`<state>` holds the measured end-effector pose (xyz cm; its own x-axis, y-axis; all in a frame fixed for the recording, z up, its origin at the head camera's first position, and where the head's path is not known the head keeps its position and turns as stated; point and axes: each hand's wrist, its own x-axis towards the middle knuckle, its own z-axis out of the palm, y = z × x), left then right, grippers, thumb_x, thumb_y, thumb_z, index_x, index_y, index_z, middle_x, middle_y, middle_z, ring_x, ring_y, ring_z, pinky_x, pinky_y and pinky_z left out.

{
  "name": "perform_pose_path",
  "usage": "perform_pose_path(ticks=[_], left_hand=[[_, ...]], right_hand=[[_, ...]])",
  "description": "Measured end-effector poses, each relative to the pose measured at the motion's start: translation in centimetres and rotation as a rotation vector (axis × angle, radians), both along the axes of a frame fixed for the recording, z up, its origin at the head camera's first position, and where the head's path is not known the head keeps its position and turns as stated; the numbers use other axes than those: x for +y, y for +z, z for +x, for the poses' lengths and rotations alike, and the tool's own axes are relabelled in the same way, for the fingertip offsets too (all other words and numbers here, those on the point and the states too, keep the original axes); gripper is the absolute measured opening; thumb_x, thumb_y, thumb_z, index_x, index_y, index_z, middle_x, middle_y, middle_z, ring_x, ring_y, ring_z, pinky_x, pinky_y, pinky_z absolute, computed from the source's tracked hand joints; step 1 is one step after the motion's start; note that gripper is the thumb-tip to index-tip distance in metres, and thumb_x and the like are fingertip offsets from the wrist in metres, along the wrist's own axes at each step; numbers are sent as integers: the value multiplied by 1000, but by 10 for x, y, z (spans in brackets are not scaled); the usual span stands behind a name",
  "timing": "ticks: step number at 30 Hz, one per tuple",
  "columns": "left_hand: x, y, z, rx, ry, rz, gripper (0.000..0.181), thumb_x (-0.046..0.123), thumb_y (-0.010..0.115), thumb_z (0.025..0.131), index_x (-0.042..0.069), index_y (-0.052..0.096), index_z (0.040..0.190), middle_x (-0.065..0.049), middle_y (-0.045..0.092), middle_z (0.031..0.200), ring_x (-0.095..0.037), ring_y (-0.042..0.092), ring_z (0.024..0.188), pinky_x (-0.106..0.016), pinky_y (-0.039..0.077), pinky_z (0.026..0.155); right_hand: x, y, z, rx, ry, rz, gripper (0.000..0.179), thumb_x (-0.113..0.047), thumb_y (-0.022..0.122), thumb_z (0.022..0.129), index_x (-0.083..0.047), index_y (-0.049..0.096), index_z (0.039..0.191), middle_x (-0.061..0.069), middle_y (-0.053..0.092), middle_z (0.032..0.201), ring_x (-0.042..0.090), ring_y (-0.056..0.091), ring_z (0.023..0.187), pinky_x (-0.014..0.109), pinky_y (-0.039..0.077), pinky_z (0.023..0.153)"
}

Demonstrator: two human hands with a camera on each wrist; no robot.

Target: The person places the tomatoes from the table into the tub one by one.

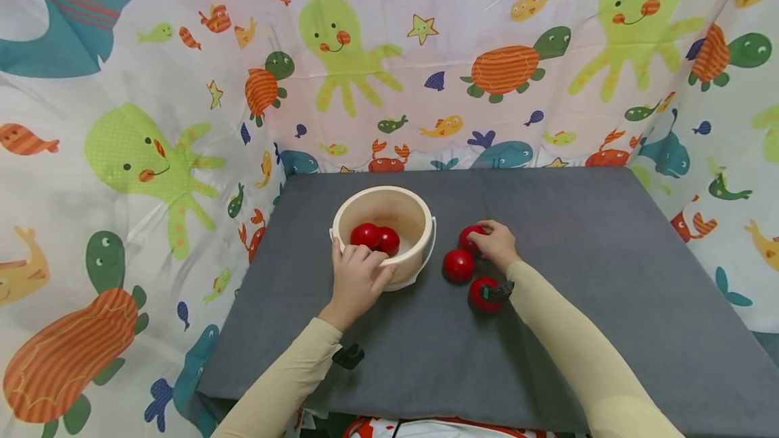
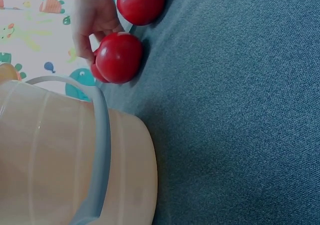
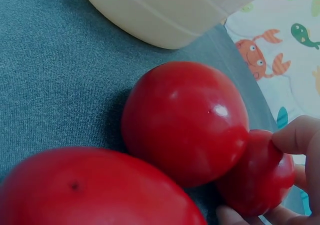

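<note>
A cream bucket (image 1: 409, 263) with a white handle stands left of the middle of the table. Inside it lie two shiny red, tomato-like balls (image 1: 365, 234). My left hand (image 1: 356, 281) grips the bucket's near rim, its fingers bent over the edge. To the right of the bucket, my right hand (image 1: 498, 246) holds the farthest red ball (image 3: 257, 177) between thumb and fingers, low at the table. Touching that ball is a middle red ball (image 3: 185, 122). A nearer red ball (image 3: 95, 192), with a small dark spot, sits partly behind the right wrist's camera in the head view.
A grey cloth covers the table (image 1: 584, 242). Printed curtains (image 1: 395, 86) with sea animals hang behind it and on both sides. The bucket's handle (image 2: 102, 145) hangs down on the side facing the loose balls. A black wrist camera (image 1: 348, 357) is strapped beneath the left wrist.
</note>
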<state>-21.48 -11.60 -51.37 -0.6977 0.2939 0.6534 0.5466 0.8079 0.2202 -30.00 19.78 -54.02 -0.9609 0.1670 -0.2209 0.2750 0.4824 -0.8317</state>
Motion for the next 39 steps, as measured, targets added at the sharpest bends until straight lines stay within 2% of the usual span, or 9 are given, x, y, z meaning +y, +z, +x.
perform_pose_path(ticks=[6,13,19,23,30,39], left_hand=[[1,-2,1,-3,-2,1,24,41,65,93,19,74,98,-7,68,91,-29,60,98,-78,22,115],[2,-4,2,1,-5,3,24,40,65,93,19,74,98,-8,67,90,-30,60,96,-79,21,115],[3,-4,4,-2,-8,8,25,40,65,93,18,75,99,-8,67,91,-31,61,97,-79,20,115],[3,-6,4,8,-8,7,25,40,65,93,17,75,98,-8,68,90,-30,60,97,-79,21,114],[2,-7,5,11,-4,10,25,41,66,93,18,75,98,-8,68,90,-32,62,97,-79,20,114],[2,-10,5,37,-4,17,24,39,66,92,17,75,97,-8,68,89,-31,60,95,-79,21,114]], right_hand=[[2,1,4,-2,-5,5,54,-31,62,92,-10,56,141,22,59,133,30,61,107,25,58,64],[7,1,4,10,-2,9,55,-31,62,91,-11,57,142,22,60,136,29,63,103,29,60,67],[9,10,4,44,-3,-28,55,-30,61,92,-10,56,143,21,59,137,30,63,105,31,62,70],[10,22,5,70,10,-49,54,-31,61,94,-11,55,144,21,59,137,33,62,111,32,63,77],[10,52,9,108,55,-65,56,-30,65,93,-11,52,145,22,56,142,38,57,120,45,61,92],[4,95,9,153,103,-71,55,-28,65,95,-11,52,146,22,56,143,39,58,122,50,58,97]])
